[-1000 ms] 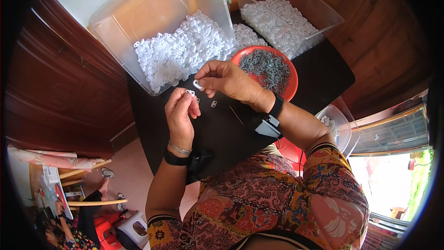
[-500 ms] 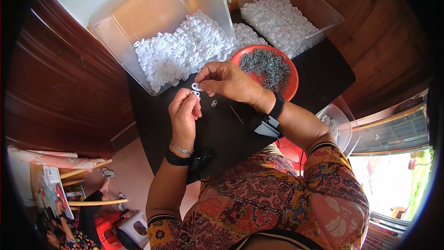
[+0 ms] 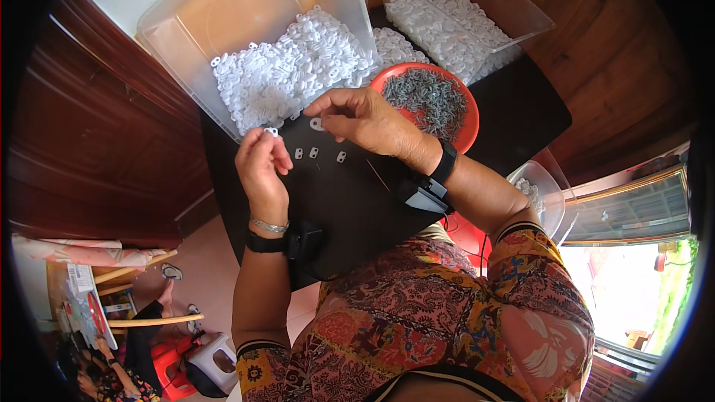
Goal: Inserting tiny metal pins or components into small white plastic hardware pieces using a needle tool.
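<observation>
My left hand [image 3: 262, 171] pinches a small white plastic piece with holes [image 3: 271, 132] at its fingertips, near the front of the large clear bin [image 3: 171, 41]. To its right, my right hand [image 3: 369, 123] has thumb and forefinger closed on another white piece with a hole [image 3: 317, 124]. The two hands are apart. Below them, three white two-hole pieces lie on the dark table [image 3: 328, 212]: one on the left [image 3: 299, 153], one beside it [image 3: 313, 152] and one farther right [image 3: 341, 156]. Part of what each hand grips is hidden by the fingers.
A red bowl [image 3: 472, 128] of grey screw-like parts stands behind my right wrist. Heaped white pieces [image 3: 298, 63] fill the large bin; a second clear bin [image 3: 532, 15] holds more. A thin reddish stick [image 3: 378, 175] lies on the table. Another person [image 3: 112, 372] sits lower left.
My hands have parted; the left one moved left and slightly up, the right one slightly left. Two more white pieces now show on the table beside the one there before.
</observation>
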Tool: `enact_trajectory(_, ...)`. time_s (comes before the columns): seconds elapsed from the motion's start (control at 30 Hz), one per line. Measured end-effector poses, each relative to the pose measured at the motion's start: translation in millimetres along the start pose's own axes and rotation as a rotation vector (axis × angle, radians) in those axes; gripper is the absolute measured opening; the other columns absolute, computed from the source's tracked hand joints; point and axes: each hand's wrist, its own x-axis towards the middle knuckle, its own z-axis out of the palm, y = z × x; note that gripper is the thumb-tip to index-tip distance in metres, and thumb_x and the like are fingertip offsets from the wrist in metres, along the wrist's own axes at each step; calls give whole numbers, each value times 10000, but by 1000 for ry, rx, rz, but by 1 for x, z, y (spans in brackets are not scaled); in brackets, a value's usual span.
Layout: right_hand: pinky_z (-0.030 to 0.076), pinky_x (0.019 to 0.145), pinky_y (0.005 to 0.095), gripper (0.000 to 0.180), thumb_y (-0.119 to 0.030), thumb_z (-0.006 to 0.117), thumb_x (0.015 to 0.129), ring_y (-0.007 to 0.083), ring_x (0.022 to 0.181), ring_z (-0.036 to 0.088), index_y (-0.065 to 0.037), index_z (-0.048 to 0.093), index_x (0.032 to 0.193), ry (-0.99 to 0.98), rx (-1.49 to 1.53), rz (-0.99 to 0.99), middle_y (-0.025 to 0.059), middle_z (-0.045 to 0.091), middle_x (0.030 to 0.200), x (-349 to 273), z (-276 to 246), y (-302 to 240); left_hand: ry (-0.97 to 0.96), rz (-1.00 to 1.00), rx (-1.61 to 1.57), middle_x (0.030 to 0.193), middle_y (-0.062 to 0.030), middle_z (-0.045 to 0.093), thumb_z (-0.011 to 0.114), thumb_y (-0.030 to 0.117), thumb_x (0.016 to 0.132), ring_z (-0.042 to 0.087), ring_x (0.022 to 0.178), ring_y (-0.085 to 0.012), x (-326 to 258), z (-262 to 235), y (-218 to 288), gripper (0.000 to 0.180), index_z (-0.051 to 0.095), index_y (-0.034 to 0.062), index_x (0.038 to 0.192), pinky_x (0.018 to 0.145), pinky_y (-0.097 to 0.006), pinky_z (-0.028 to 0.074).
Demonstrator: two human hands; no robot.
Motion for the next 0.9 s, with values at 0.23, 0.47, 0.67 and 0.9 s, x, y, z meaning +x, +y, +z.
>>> enact_trajectory(0.23,451,555,232,222,-197,530,943,107,648,538,1,604,1012,100,483,273,21,584,811,5,-1,-1,79,-3,-95,609,-23,514,517,172,879,468,459,-111,10,-11,-9,154,537,50,787,428,-217,320)
enact_trajectory(0.47,367,485,200,206,-263,655,884,77,612,508,-73,591,931,-109,377,434,-16,563,773,6,10,10,233,-87,-206,600,-22,503,509,164,869,464,444,-128,26,-30,-17,138,533,63,778,410,-230,310)
enact_trajectory(0.67,337,443,181,226,-283,622,907,61,555,474,-63,579,927,-130,200,411,-28,507,707,13,12,5,194,-106,-191,624,-15,478,498,188,892,437,498,-136,28,-35,-14,154,501,89,775,459,-262,299)
enact_trajectory(0.9,342,419,224,291,-302,552,939,79,543,448,-18,561,876,3,347,316,-13,475,673,15,7,14,246,-97,-234,615,-19,484,501,178,888,443,493,-139,35,-49,-21,148,500,92,768,453,-263,306)
